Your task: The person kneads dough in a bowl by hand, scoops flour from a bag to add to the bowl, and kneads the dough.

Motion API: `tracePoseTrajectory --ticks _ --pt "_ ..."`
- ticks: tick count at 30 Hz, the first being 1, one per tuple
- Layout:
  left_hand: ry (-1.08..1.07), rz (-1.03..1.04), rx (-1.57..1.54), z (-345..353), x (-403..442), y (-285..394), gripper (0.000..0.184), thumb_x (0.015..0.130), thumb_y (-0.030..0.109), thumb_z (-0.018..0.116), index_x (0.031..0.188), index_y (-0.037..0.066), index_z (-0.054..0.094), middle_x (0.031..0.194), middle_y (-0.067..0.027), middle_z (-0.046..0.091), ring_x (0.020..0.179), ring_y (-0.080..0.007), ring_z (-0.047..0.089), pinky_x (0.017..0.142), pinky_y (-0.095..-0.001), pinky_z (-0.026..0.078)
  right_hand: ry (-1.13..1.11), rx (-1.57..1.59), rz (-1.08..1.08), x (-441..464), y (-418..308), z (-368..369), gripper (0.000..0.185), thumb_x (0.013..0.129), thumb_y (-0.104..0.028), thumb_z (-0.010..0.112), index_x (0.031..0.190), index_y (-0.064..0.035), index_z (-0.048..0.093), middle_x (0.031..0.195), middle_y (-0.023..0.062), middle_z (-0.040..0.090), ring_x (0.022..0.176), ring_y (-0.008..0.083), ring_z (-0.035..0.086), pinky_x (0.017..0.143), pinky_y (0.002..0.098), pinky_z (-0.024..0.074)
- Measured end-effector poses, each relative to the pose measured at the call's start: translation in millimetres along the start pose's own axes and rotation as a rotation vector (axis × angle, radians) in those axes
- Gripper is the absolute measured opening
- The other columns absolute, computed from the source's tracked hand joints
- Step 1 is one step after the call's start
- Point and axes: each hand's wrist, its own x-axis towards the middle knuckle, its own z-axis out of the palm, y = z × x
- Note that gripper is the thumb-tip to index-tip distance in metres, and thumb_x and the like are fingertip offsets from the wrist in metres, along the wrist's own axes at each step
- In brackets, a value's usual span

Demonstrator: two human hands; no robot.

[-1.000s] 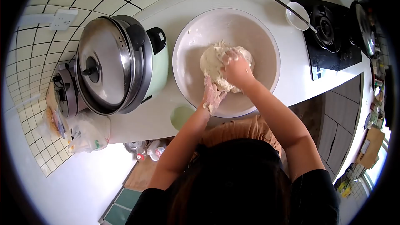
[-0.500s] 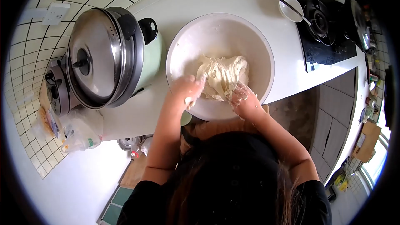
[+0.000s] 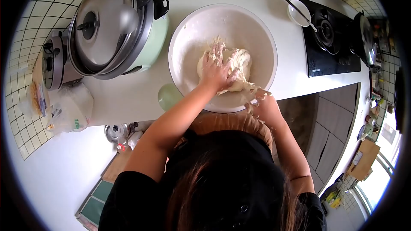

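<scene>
A lump of pale, sticky dough (image 3: 240,66) lies in a large white bowl (image 3: 222,15) on the counter. My left hand (image 3: 215,69) presses on the dough from above, its fingers spread and coated with dough. At the bowl's near right rim is my right hand (image 3: 261,102), with strands of dough stretching between it and the lump. Dough bits cling to its fingers and wrist. Those fingers are partly hidden by dough, and their grip is hard to make out.
Left of the bowl stands a large lidded pot (image 3: 102,25), with a smaller cooker (image 3: 55,62) and plastic bag (image 3: 70,109) beyond. A green disc (image 3: 169,97) lies near the bowl. At right are a small white bowl (image 3: 298,13) with a brush and a black stove (image 3: 332,62).
My left hand has moved from the bowl's left side onto the dough. My right hand has drawn back to the near right rim, stretching dough with it. The view has shifted.
</scene>
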Motion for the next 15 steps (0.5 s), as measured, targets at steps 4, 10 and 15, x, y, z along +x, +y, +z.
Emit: tracePoseTrajectory --ticks 4,10,15 --pt "0.026 0.0 0.004 -0.4 -8.4 2.5 0.066 0.081 0.048 0.052 0.139 0.02 0.035 0.144 -0.026 0.018 0.132 -0.0472 0.017 0.101 -0.0624 0.016 0.319 -0.063 -0.027 17.9 -8.9 6.2 0.049 0.073 -0.015 0.063 0.12 -0.0075 0.053 0.112 0.0162 0.057 0.098 0.0355 0.055 0.085 0.0391 0.0459" --pt "-0.068 -0.115 0.088 3.6 -3.2 8.5 0.065 0.079 0.041 0.05 0.137 0.018 0.035 0.143 -0.0192 0.024 0.13 -0.0406 0.024 0.101 -0.0579 0.021 0.507 -0.215 -0.097 97.1 21.0 71.1 0.06 0.081 -0.033 0.053 0.13 -0.001 0.04 0.13 0.0239 0.041 0.121 0.0438 0.035 0.106 0.0525 0.0199" --pt "0.021 -0.124 -0.054 19.0 17.9 -19.8 0.053 0.077 0.036 0.053 0.125 0.016 0.049 0.134 -0.0127 0.039 0.123 -0.0324 0.035 0.1 -0.0532 0.024 0.519 -0.128 -0.148 152.1 48.6 83.6 0.056 0.083 -0.039 0.045 0.13 -0.0077 0.045 0.13 0.0235 0.042 0.121 0.0433 0.035 0.103 0.0523 0.0228"
